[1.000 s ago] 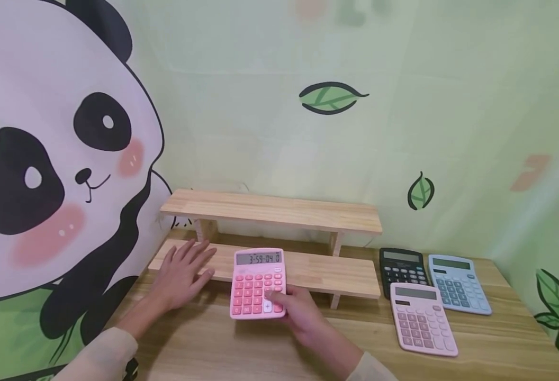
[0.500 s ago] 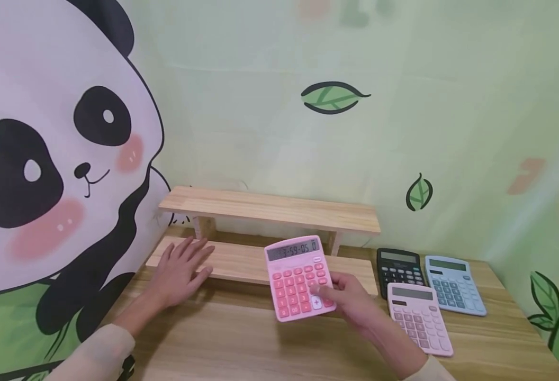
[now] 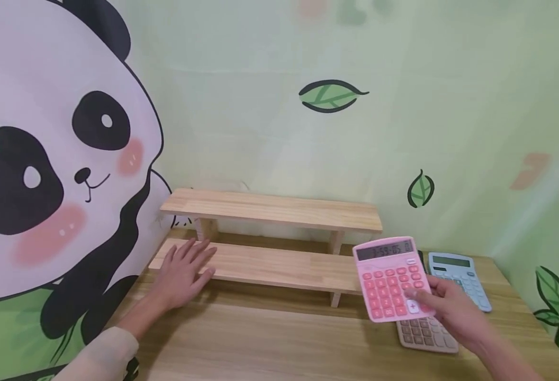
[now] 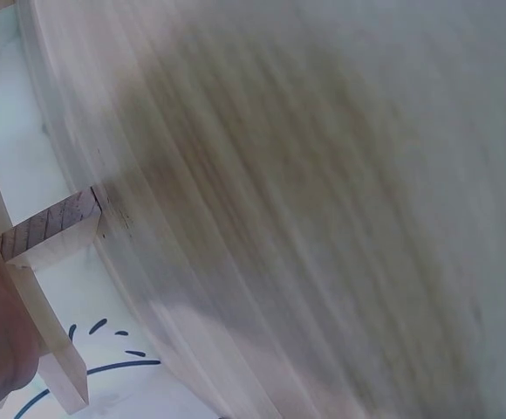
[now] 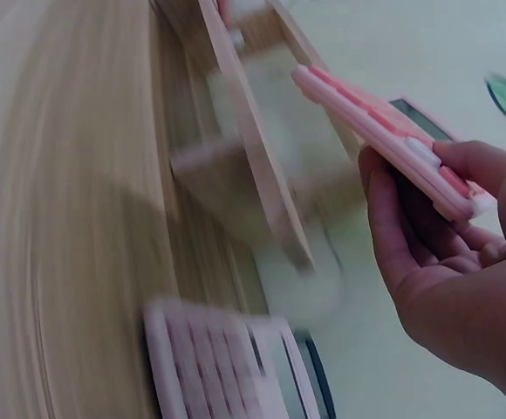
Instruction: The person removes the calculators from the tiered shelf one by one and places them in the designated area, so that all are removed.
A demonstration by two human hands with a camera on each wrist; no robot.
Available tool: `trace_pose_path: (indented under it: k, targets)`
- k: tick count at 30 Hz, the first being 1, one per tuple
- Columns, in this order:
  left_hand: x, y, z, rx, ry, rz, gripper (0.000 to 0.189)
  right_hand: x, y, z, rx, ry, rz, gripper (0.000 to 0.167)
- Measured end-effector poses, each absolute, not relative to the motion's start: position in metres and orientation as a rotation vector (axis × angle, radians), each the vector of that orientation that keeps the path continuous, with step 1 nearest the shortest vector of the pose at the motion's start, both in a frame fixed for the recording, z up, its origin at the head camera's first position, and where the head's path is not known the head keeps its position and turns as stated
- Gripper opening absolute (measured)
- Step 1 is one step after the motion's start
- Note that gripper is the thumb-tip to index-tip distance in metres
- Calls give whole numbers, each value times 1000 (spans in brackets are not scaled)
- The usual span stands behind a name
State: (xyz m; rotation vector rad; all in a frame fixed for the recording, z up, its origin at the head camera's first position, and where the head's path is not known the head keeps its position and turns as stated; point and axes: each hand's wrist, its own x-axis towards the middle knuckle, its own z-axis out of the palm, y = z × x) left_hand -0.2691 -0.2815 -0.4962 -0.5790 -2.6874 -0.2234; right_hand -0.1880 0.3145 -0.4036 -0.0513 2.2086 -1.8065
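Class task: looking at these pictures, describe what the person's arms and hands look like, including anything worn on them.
Both hands are bare: no gloves, rings or watch visible. The left hand emerges from a cream long sleeve with a dark strap at its cuff. The right hand shows bare forearm; no sleeve is in frame.

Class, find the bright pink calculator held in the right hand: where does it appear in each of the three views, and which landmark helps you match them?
Head: the bright pink calculator is right of centre, held by the right hand above the pale pink calculator.
Left wrist: not in it; only blurred wood shows.
Right wrist: upper right, seen edge-on, pinched by the hand.
Shared landmark: the wooden shelf, whose boards show in every view.
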Motion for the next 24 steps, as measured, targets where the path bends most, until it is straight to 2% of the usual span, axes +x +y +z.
trace_pose_path:
  k: [2,6,8,10,14,17,24]
  targets:
    - [-270,-283,-497,-576,-2684,-219,58,-186,338,-402,-12,2222,-1805,59]
    - [-271,-286,-496,-573,-2687,-214,58,-182,381,-404,-15,2203,-1861,34]
    - [-271,-287,-496,-571,-2691,-212,58,-180,397,-405,3,2241,-1849,34]
    - [-270,-287,-496,-571,-2695,-212,58,-179,412,-406,40,2325,-1777,45]
    - [-269,-287,-497,-559,-2705,-212,59,-180,440,-409,167,2483,-1544,79]
    - [-267,-287,-498,-555,-2705,-213,59,-181,461,-416,224,2502,-1473,82]
    - [-267,-288,-495,-561,-2698,-210,59,-176,498,-447,333,2491,-1432,75]
